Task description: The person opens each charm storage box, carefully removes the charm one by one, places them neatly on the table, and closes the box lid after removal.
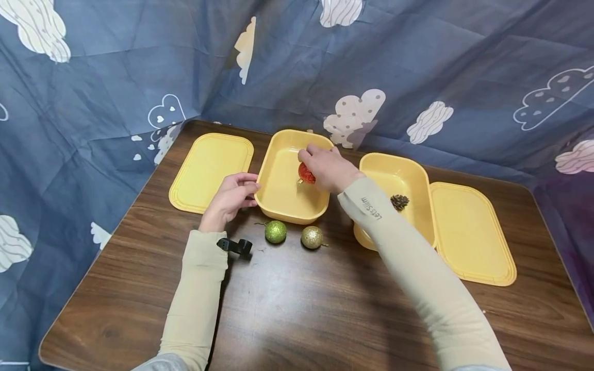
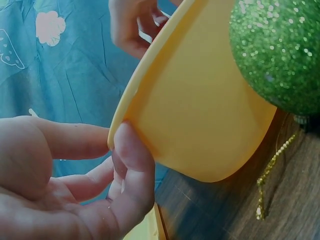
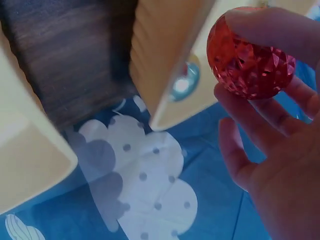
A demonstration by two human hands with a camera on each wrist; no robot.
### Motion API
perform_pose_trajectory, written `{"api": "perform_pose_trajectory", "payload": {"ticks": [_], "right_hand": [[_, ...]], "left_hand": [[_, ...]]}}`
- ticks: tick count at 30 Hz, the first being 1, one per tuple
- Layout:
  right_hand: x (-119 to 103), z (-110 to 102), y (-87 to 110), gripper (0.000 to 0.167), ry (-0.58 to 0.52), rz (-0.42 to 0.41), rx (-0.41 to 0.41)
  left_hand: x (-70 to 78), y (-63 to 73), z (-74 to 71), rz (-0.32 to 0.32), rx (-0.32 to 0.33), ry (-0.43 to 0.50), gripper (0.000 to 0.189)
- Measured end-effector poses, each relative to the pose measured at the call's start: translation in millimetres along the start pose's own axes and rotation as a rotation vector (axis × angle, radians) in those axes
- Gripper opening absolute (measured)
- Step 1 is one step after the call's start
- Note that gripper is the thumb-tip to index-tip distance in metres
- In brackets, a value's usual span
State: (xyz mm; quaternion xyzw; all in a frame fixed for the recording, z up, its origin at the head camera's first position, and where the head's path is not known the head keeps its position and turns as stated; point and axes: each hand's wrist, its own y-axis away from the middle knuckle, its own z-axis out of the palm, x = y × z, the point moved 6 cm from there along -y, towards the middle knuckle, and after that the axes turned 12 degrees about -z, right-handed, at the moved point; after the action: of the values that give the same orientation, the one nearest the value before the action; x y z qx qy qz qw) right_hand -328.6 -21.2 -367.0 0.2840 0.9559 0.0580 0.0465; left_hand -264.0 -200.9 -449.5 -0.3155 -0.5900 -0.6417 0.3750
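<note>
1. Red ball (image 1: pixel 306 173): the right hand (image 1: pixel 327 166) held it over a yellow box (image 1: pixel 282 183), fingers curled round it.
2. We saw the left hand (image 1: pixel 230 196) pinching that box's rim.
3. We saw a green ball (image 1: pixel 276 232) and a gold ball (image 1: pixel 312 237) on the table (image 1: pixel 292 304).

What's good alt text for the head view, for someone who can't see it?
A person's right hand holds a red ornament over a yellow container whose rim their left hand pinches. A green ornament and a gold one lie in front on a brown table; a second yellow container, to the right, holds a pine cone.
</note>
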Motion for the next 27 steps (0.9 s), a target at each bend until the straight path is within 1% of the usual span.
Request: {"api": "perform_pose_trajectory", "payload": {"ticks": [2,4,8,11,14,19,22,27], "right_hand": [[0,-7,5.4,0.036,-0.038,-0.002,0.047],[2,-15,11.0,0.038,-0.080,-0.001,0.087],[7,-32,23.5,0.053,-0.127,-0.004,0.169],[11,-43,36.0,0.060,-0.155,0.007,0.227],[13,-54,49.5,0.060,-0.199,0.019,0.308],[13,-66,71.2,0.059,-0.247,0.016,0.487],[9,-71,83.7,0.058,-0.243,0.015,0.565],[-2,-76,102.4,0.055,-0.222,0.000,0.672]], "left_hand": [[0.0,-0.1,-0.1,0.002,0.001,-0.002,0.040],[-0.2,-0.2,0.4,0.001,0.002,-0.002,0.040],[-0.7,-1.4,1.9,0.000,0.006,-0.008,0.040],[-0.7,-2.6,3.2,0.004,0.005,-0.014,0.040],[-0.7,-2.9,3.2,0.005,0.006,-0.014,0.040],[-0.8,-1.7,3.5,0.001,0.012,-0.014,0.040],[-0.3,-0.6,4.1,0.004,0.012,-0.011,0.040],[0.6,0.8,5.4,0.010,0.014,-0.012,0.040]]}}
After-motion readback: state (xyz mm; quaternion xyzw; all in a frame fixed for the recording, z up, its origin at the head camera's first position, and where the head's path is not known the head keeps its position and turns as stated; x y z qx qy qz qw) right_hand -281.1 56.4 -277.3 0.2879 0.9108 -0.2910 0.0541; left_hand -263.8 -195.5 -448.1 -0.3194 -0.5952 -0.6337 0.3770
